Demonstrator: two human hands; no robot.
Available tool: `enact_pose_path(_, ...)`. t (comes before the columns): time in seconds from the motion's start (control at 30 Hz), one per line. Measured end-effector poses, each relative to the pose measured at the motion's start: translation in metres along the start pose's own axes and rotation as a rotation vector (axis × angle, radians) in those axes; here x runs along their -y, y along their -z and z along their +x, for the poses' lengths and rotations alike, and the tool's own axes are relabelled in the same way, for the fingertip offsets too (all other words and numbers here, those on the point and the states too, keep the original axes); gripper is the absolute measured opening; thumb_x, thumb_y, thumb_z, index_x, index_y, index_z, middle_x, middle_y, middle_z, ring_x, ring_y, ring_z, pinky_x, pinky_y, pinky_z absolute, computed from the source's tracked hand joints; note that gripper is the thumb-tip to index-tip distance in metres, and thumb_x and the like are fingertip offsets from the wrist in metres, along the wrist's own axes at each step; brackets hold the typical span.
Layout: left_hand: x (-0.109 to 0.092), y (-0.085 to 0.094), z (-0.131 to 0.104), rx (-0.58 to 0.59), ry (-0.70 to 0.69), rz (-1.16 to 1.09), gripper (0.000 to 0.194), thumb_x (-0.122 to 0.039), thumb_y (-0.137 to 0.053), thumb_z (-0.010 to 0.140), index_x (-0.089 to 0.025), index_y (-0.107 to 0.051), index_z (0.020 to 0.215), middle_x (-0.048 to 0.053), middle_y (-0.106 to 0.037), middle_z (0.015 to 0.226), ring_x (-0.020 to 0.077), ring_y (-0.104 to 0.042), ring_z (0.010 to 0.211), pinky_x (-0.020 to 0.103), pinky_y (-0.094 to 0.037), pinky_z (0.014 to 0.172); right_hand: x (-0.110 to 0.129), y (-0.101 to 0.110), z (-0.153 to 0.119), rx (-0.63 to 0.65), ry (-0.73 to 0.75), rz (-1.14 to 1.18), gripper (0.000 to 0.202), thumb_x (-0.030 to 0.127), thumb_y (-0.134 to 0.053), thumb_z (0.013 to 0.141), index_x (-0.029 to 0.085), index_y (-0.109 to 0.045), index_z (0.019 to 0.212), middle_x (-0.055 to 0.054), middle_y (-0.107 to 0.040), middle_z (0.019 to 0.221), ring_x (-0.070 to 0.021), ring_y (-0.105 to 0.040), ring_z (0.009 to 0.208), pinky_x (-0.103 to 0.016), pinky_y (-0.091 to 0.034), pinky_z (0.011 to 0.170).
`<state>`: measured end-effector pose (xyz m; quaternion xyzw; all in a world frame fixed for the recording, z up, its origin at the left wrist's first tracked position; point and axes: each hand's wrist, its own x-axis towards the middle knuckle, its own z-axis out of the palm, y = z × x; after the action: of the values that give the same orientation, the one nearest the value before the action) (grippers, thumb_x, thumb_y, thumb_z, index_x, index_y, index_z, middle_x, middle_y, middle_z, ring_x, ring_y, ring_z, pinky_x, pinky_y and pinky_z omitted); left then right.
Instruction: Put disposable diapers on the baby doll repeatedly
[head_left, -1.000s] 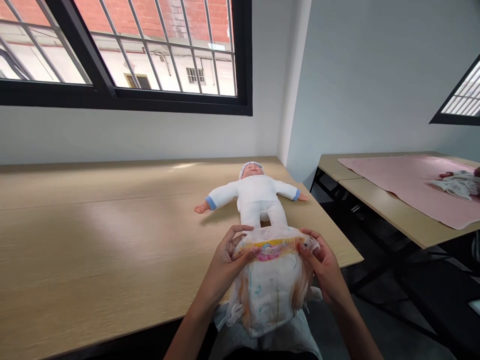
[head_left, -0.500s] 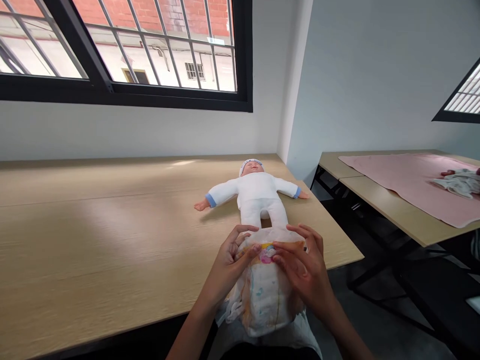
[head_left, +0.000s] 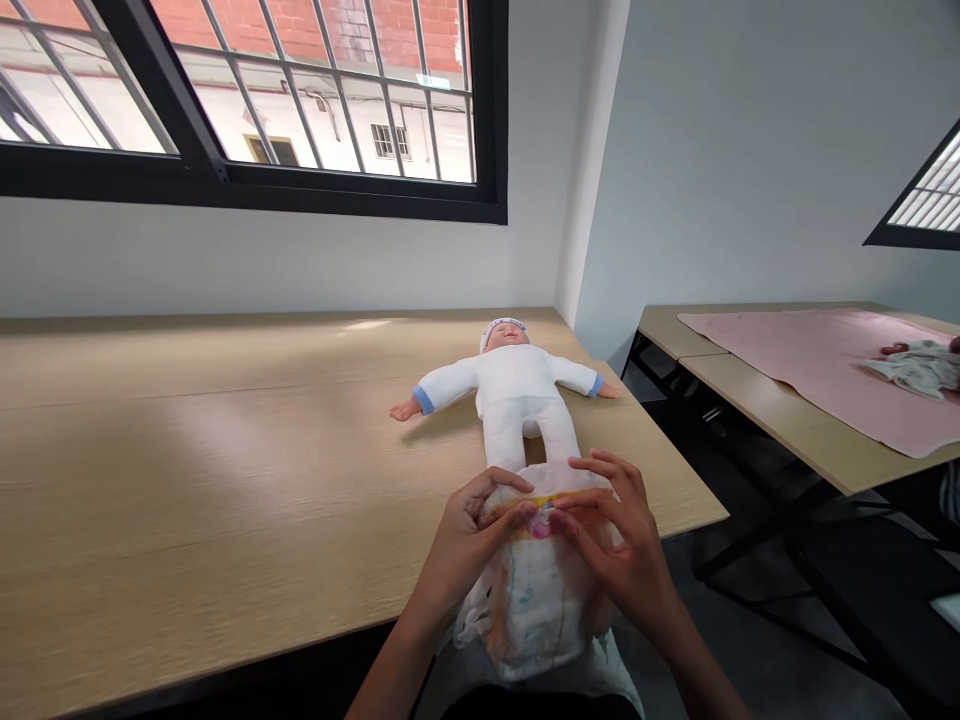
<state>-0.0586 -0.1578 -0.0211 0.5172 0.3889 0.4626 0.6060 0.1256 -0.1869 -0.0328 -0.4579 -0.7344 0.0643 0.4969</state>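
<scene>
A white diaper (head_left: 536,600) with an orange and yellow printed waistband hangs in front of me at the table's near edge. My left hand (head_left: 480,520) pinches its waistband from the left, thumb near the pink print. From the right, my right hand (head_left: 611,520) grips the same band with thumb and index finger, its other fingers raised. Both hands' fingertips are close together at the middle of the band. Just beyond lies a baby doll (head_left: 517,375) on its back, in white clothes with blue cuffs and a white cap, arms spread. The diaper hides its feet.
The doll lies on a light wooden table (head_left: 225,480) below a barred window (head_left: 322,90). To the right, another table (head_left: 795,430) carries a pink cloth (head_left: 810,360) and a crumpled whitish garment (head_left: 919,367). A black chair (head_left: 862,580) stands at the lower right.
Both hands have shifted slightly, the left a little to the right, and their fingertips are nearer each other on the waistband. The doll has not moved.
</scene>
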Motion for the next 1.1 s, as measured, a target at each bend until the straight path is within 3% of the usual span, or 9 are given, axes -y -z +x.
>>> enact_pose_path(0.27, -0.008, -0.003, -0.008, 0.144, 0.071, -0.019, 0.035, -0.031, -0.082, 0.069, -0.019, -0.058, 0.091, -0.008, -0.06, 0.061, 0.0055, -0.053, 0.054, 0.014, -0.04, 0.054, -0.002, 0.001, 0.0, 0.096, -0.112, 0.12, 0.003, 0.028, -0.064, 0.088, 0.026, -0.065, 0.09, -0.005, -0.06, 0.125, -0.0257, -0.041, 0.13, -0.048, -0.041, 0.106)
enact_pose_path(0.43, -0.007, -0.003, -0.004, 0.101, 0.009, 0.021, 0.028, -0.03, -0.082, 0.069, -0.017, -0.063, 0.086, -0.002, -0.068, 0.076, 0.0112, -0.063, 0.068, 0.018, -0.048, 0.062, -0.002, 0.004, 0.001, 0.127, -0.143, 0.151, 0.006, 0.029, -0.061, 0.089, 0.024, -0.064, 0.087, -0.007, -0.06, 0.125, -0.0262, -0.043, 0.129, -0.051, -0.039, 0.108)
enact_pose_path(0.63, -0.003, 0.0, -0.003, 0.078, 0.026, 0.02, 0.03, -0.031, -0.081, 0.07, -0.018, -0.068, 0.095, 0.002, -0.071, 0.094, 0.0162, -0.068, 0.079, 0.024, -0.053, 0.073, -0.003, 0.008, 0.001, 0.189, -0.145, 0.122, 0.009, 0.03, -0.06, 0.09, 0.023, -0.064, 0.088, -0.008, -0.057, 0.129, -0.0268, -0.038, 0.134, -0.051, -0.038, 0.109)
enact_pose_path(0.87, -0.001, -0.002, -0.005, 0.111, -0.038, 0.136, 0.039, -0.032, -0.078, 0.075, -0.021, -0.071, 0.112, 0.006, -0.068, 0.112, 0.0228, -0.063, 0.106, 0.028, -0.052, 0.089, 0.004, 0.009, 0.005, 0.264, -0.115, 0.094, 0.012, 0.038, -0.066, 0.087, 0.025, -0.067, 0.089, -0.006, -0.055, 0.132, -0.0268, -0.033, 0.137, -0.049, -0.039, 0.11)
enact_pose_path(1.1, 0.0, 0.0, -0.008, 0.128, -0.08, 0.179, 0.041, -0.033, -0.071, 0.081, -0.024, -0.069, 0.12, 0.007, -0.064, 0.115, 0.0229, -0.061, 0.109, 0.03, -0.052, 0.092, -0.003, 0.013, 0.006, 0.289, -0.112, 0.094, 0.014, 0.036, -0.062, 0.091, 0.025, -0.067, 0.084, -0.006, -0.058, 0.128, -0.0263, -0.037, 0.134, -0.049, -0.04, 0.109)
